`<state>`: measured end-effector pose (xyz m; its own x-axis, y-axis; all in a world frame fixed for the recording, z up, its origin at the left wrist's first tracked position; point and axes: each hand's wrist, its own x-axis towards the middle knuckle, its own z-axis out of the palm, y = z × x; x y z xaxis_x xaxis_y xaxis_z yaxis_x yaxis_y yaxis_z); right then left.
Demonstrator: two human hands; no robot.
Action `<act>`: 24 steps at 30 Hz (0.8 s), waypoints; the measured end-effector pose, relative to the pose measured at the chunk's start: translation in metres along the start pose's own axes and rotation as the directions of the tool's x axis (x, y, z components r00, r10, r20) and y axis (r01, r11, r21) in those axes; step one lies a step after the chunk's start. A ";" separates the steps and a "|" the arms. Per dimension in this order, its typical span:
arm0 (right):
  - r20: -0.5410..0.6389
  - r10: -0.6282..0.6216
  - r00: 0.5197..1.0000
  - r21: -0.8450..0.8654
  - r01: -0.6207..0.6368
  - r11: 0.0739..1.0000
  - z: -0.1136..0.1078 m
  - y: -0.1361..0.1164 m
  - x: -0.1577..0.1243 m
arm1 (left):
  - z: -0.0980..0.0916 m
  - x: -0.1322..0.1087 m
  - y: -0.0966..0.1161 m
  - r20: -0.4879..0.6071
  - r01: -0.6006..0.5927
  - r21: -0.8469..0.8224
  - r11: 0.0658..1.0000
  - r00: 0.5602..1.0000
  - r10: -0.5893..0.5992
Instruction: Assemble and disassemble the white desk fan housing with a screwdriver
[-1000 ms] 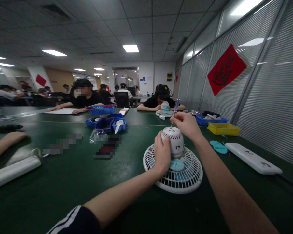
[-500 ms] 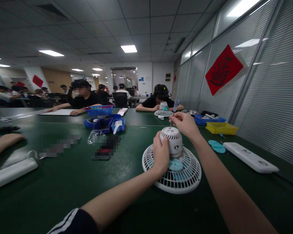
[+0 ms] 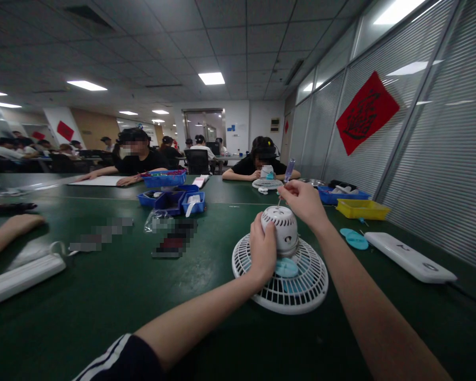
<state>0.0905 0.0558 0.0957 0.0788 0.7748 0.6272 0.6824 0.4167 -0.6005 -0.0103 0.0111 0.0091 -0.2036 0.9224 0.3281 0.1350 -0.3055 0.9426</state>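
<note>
A small white fan lies face down on the green table (image 3: 115, 296), its round grille (image 3: 297, 293) flat and its white motor housing (image 3: 281, 227) pointing up. Blue blades show through the grille. My left hand (image 3: 263, 251) is wrapped round the left side of the housing. My right hand (image 3: 303, 202) pinches a screwdriver (image 3: 287, 175) with a clear blue handle, held upright with its tip at the top of the housing.
Two turquoise discs (image 3: 354, 239) and a white power strip (image 3: 410, 257) lie to the right, with a yellow tray (image 3: 363, 209) behind. Blue bins (image 3: 173, 200) stand mid-table. Another white strip (image 3: 19, 278) and someone's hand (image 3: 18, 225) are at left. People sit across the table.
The screwdriver and my right hand have shifted only slightly above the housing. My left hand keeps its hold on the fan.
</note>
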 end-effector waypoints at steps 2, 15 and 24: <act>-0.020 0.023 1.000 0.059 -0.021 0.998 0.002 0.002 0.001 | 0.000 0.000 -0.001 -0.008 -0.003 0.009 1.000 1.000 0.003; 0.001 -0.030 1.000 0.120 0.029 0.992 0.006 0.008 0.003 | 0.002 0.001 -0.003 -0.030 -0.007 0.034 0.999 1.000 0.008; -0.091 -0.082 0.992 -0.095 0.073 0.993 0.004 0.005 0.000 | 0.002 0.002 -0.004 -0.039 -0.014 0.036 0.999 0.999 0.015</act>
<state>0.0909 0.0599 0.0903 0.0887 0.6916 0.7168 0.7522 0.4252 -0.5034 -0.0091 0.0143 0.0055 -0.2393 0.9076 0.3449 0.1729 -0.3097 0.9350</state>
